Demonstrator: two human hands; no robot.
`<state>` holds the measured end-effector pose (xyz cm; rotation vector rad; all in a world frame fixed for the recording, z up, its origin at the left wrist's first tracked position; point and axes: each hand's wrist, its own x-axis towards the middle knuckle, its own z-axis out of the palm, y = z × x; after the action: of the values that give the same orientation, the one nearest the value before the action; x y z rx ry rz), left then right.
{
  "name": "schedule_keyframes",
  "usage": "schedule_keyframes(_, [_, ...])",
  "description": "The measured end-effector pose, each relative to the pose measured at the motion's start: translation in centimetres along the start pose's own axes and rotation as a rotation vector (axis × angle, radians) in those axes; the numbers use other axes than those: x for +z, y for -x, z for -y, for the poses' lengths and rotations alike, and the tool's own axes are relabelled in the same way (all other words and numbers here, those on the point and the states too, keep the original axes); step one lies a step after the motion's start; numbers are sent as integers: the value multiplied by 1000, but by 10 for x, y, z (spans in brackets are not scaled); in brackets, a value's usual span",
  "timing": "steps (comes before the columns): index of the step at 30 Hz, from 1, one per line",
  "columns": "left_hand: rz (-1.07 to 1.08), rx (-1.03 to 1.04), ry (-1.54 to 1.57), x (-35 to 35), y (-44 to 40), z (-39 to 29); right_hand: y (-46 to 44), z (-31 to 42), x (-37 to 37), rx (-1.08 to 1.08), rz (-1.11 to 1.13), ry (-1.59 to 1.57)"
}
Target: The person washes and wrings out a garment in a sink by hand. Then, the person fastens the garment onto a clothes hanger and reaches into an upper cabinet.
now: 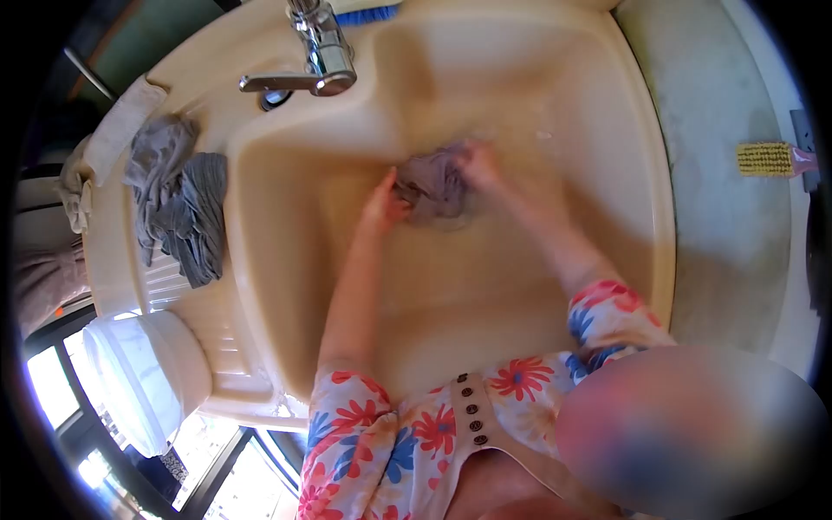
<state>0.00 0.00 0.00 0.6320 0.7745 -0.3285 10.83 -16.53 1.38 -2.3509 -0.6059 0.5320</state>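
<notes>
Wearing a white top (438, 416) with red and blue flowers and dark buttons, the person has both arms reaching out over a big tan sink (656, 173). Near left there's a white bucket (192, 355) sitting at the near end of the ribbed drainboard (227, 347).

Out in the basin, both hands are on the same crumpled, purplish-grey cloth (432, 186). Left hand (383, 205) has hold of its left edge, right hand (477, 165) has the right side, a bit farther out. Right one's motion-blurred, so I can't tell exactly how its fingers sit. The cloth is low down in what looks like water, bunched up between the two hands.

Over to the left on the drainboard, there's a heap of twisted grey clothes (199, 217), with a pale cloth (126, 126) just beyond. Way off right, past the greenish ledge (719, 243), there's a brush with yellow bristles (764, 159).

Farthest out is a chrome tap (328, 52), lever pointing left, and just right of it a blue-bristled brush (368, 16) on the far rim, partly cut off.
</notes>
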Motion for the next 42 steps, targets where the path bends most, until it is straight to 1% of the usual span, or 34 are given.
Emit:
schedule_keyframes(1, [25, -51, 88, 11, 7, 0, -6, 19, -3, -19, -6, -13])
schedule_keyframes(2, [-10, -15, 127, 2, 22, -15, 12, 43, 12, -58, 13, -31])
schedule_keyframes(3, [-43, 22, 165, -3, 42, -33, 15, 109, 39, -143, 35, -163])
schedule_keyframes(4, [-59, 43, 219, 1, 43, -27, 34, 131, 41, -261, -7, -140])
schedule_keyframes(6, [-117, 106, 291, 10, 29, -9, 58, 149, 36, -515, -72, -68])
schedule_keyframes(8, [-194, 198, 228, 22, 11, 1, 13, 85, 60, -321, -206, -340])
schedule_keyframes(9, [-252, 242, 147, 22, 12, -4, -4, 83, 16, 70, 33, -63])
schedule_keyframes(10, [-296, 301, -10, 21, 25, -22, -19, 38, -1, -98, -91, 102])
schedule_keyframes(11, [-350, 353, -166, 20, 39, -39, -35, -2, -20, -99, -83, 115])
schedule_keyframes(12, [-405, 401, -316, 21, 50, -53, -41, -10, -56, -33, 24, 398])
schedule_keyframes(14, [-555, 537, -761, -13, 30, -60, -59, 1, -98, -30, 40, 643])
schedule_keyframes(15, [-623, 575, -985, -32, 14, -53, -60, 6, -93, -83, 7, 687])
schedule_keyframes(16, [-711, 626, -1140, -50, -12, -37, -54, 8, -83, -129, -14, 731])
schedule_keyframes(17, [-662, 591, -1182, -40, 7, -43, -47, 9, -72, -175, -39, 770])
schedule_keyframes(19, [-562, 516, -1269, 1, 63, -61, -21, -2, -48, -219, 180, 874])
schedule_keyframes(20, [-533, 553, -1275, 4, 71, -65, -8, -7, -39, -243, 283, 926])
schedule_keyframes(22, [-489, 678, -1304, 12, 81, -82, 7, 8, -41, -210, 380, 956])
schedule_keyframes(24, [-286, 521, -1238, 34, 94, -51, 27, -34, -58, -114, 418, 766])
schedule_keyframes(25, [-192, 456, -1223, 42, 99, -42, 32, -25, -68, -74, 416, 656])
schedule_keyframes(26, [-98, 319, -1056, 51, 98, -27, 35, -14, -80, -76, 319, 662])
schedule_keyframes(27, [-6, 186, -894, 58, 97, -15, 23, -22, -84, -287, 321, 527])
schedule_keyframes(29, [43, 49, -609, 85, 119, 0, 58, 57, -110, -453, 273, 518])
schedule_keyframes(30, [68, -17, -477, 96, 127, 4, 68, 70, -106, -481, 304, 465])
schedule_keyframes(31, [119, -28, -370, 100, 129, 9, 76, 81, -104, -512, 328, 414])
schedule_keyframes(33, [226, -56, -154, 103, 129, 15, 105, 110, -109, -706, 309, 253])
schedule_keyframes(35, [58, 21, 82, 114, 138, 15, 134, 142, -116, -768, 332, 307])
schedule_keyframes(36, [-27, 61, 203, 118, 140, 16, 138, 143, -115, -816, 339, 296])
schedule_keyframes(38, [-41, 194, 163, 100, 112, 22, 145, 147, -113, -911, 363, 271])
schedule_keyframes(39, [-46, 261, 145, 94, 101, 22, 152, 161, -118, -894, 407, 275])
schedule_keyframes(41, [107, 248, 156, 92, 114, 15, 169, 191, -137, -853, 492, 287])
schedule_keyframes(42, [181, 233, 161, 92, 124, 12, 163, 193, -141, -780, 570, 83])
